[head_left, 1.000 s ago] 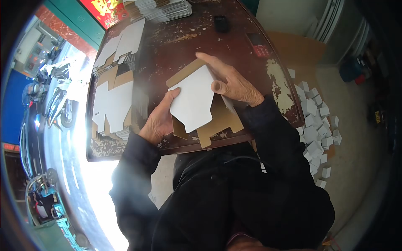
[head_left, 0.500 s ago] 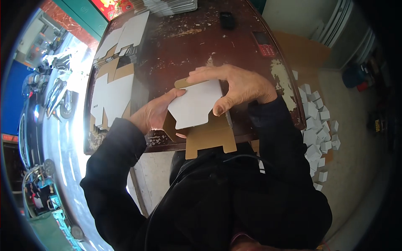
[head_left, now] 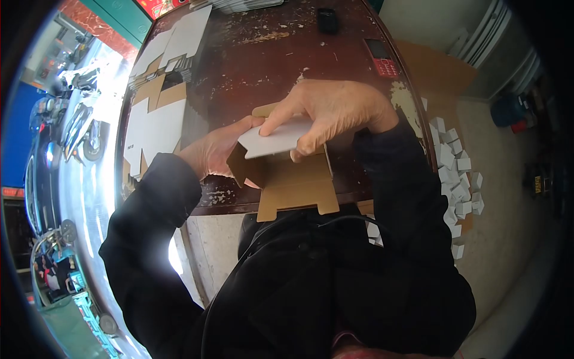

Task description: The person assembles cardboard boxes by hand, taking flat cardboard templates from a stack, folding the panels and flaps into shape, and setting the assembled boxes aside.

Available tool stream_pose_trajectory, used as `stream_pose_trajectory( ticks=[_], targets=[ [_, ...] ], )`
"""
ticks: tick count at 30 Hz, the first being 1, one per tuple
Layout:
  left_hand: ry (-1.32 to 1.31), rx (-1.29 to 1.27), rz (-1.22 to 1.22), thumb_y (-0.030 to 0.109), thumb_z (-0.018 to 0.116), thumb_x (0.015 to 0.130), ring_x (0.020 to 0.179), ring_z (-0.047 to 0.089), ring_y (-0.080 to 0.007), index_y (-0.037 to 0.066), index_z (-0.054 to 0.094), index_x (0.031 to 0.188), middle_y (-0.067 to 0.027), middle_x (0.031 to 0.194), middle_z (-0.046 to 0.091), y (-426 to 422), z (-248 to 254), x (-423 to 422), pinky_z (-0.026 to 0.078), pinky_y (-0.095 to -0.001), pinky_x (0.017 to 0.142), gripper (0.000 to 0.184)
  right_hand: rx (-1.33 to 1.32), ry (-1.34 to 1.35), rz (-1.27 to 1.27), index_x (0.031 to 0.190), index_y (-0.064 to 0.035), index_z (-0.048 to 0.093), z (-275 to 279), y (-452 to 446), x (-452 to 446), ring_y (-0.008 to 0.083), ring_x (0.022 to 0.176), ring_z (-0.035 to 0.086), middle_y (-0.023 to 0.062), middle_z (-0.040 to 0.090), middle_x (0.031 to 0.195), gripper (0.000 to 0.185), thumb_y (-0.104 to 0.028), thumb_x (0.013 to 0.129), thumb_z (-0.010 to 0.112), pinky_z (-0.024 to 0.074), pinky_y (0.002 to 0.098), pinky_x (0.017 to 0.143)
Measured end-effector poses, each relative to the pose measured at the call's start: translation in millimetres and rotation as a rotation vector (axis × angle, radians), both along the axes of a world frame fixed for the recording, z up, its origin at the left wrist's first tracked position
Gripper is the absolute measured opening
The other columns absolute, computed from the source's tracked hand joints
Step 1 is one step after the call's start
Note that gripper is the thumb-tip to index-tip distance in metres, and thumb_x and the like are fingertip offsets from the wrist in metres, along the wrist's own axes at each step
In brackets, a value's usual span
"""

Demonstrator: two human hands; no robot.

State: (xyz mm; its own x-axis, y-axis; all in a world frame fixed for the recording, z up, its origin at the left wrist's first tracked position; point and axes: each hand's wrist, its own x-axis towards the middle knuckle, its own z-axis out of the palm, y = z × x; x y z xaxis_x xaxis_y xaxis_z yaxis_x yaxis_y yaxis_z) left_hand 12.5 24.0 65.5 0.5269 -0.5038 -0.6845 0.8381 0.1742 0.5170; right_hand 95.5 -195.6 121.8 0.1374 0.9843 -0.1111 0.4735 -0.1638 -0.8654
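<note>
A partly folded cardboard box (head_left: 297, 197), white on one face and plain brown inside, is held over the front edge of the table with its brown end flap hanging toward me. My left hand (head_left: 218, 149) is closed round the left side of the box, its thumb at the top corner. From above right, my right hand (head_left: 335, 110) grips the white panel, fingers on top and thumb at the near edge. That panel tilts inward, and the brown interior shows below it. Part of the far flap is behind my right fingers.
Flat white-and-brown box blanks (head_left: 156, 128) are stacked along the table's left side, more blanks (head_left: 239, 5) at the far edge. A red keypad phone (head_left: 381, 58) and a black object (head_left: 327, 21) lie on the worn table (head_left: 251, 66). Small white boxes (head_left: 457, 185) are heaped on the right.
The right fingers have moved from the far edge onto the white panel. Its near edge has swung inward, showing more of the box's inside.
</note>
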Motion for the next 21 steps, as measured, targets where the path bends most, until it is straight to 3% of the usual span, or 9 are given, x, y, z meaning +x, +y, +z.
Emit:
stream_pose_trajectory(
  ticks=[4,10,12,14,15,19,21],
  targets=[
    [-0.165,0.212,-0.011,0.054,0.047,0.096,0.086,0.064,-0.0288,-0.003,0.047,0.126,-0.0197,0.111,0.06,-4.3,-5.2,1.9,0.056,-0.0393,0.061,0.065,0.17,0.168,-0.051,0.106,0.0052,0.069,-12.9,-4.6,11.3,0.0136,0.061,0.047,0.0031,0.061,0.075,0.039,-0.008,0.07,0.069,0.0405,0.0226,0.059],
    [-0.035,0.107,0.006,0.061,0.042,0.095,0.081,0.065,-0.025,-0.004,0.053,0.119,-0.0171,0.099,0.064,11.7,-25.4,1.8,0.053,-0.0298,0.053,0.07,0.141,0.128,-0.169,0.087,0.0063,0.07,-35.5,-8.5,29.4,0.0105,0.06,0.042,0.0008,0.055,0.07,0.018,-0.006,0.075,0.064,0.0374,0.0215,0.055],
    [-0.163,0.265,0.021,0.064,0.041,0.094,0.084,0.066,-0.0251,-0.004,0.054,0.119,-0.0166,0.095,0.065,9.9,-22.4,-3.7,0.053,-0.029,0.057,0.073,0.123,0.064,-0.169,0.074,0.0018,0.062,-36.0,-7.2,30.5,0.0096,0.055,0.043,-0.0006,0.052,0.062,0.012,-0.01,0.075,0.062,0.0366,0.0218,0.051],
    [-0.29,0.419,0.034,0.067,0.04,0.092,0.087,0.066,-0.0252,-0.003,0.055,0.118,-0.0161,0.092,0.067,7.3,-21.6,-10.0,0.054,-0.0281,0.061,0.076,0.102,0.003,-0.172,0.061,-0.0027,0.054,-37.9,-7.2,32.0,0.0086,0.05,0.044,-0.002,0.05,0.054,0.019,-0.014,0.076,0.06,0.0359,0.0222,0.047],
    [-0.288,0.419,0.03,0.067,0.04,0.092,0.087,0.066,-0.0252,-0.003,0.055,0.118,-0.0161,0.092,0.067,6.5,-22.7,-12.9,0.054,-0.0281,0.061,0.076,0.102,0.005,-0.175,0.061,-0.0027,0.054,-41.9,-7.6,34.1,0.0086,0.05,0.044,-0.002,0.05,0.054,0.019,-0.014,0.076,0.06,0.0359,0.0222,0.047],
    [-0.577,0.497,0.162,0.069,0.041,0.091,0.103,0.062,-0.027,-0.002,0.051,0.126,-0.0189,0.11,0.064,2.0,-31.2,-20.6,0.051,-0.0334,0.084,0.08,0.103,0.091,-0.268,0.059,-0.0041,0.053,-63.3,-10.6,51.1,0.0095,0.045,0.042,-0.0008,0.049,0.054,0.02,-0.014,0.076,0.06,0.0313,0.0226,0.041],
    [-0.651,0.413,0.241,0.066,0.042,0.091,0.107,0.059,-0.0267,-0.002,0.05,0.127,-0.019,0.114,0.061,-5.0,-37.4,-26.2,0.047,-0.0343,0.088,0.077,0.081,0.085,-0.276,0.06,-0.0034,0.054,-61.2,-12.3,54.3,0.0089,0.048,0.041,-0.0014,0.049,0.057,0.02,-0.013,0.076,0.061,0.0315,0.0221,0.043]
  ],
)
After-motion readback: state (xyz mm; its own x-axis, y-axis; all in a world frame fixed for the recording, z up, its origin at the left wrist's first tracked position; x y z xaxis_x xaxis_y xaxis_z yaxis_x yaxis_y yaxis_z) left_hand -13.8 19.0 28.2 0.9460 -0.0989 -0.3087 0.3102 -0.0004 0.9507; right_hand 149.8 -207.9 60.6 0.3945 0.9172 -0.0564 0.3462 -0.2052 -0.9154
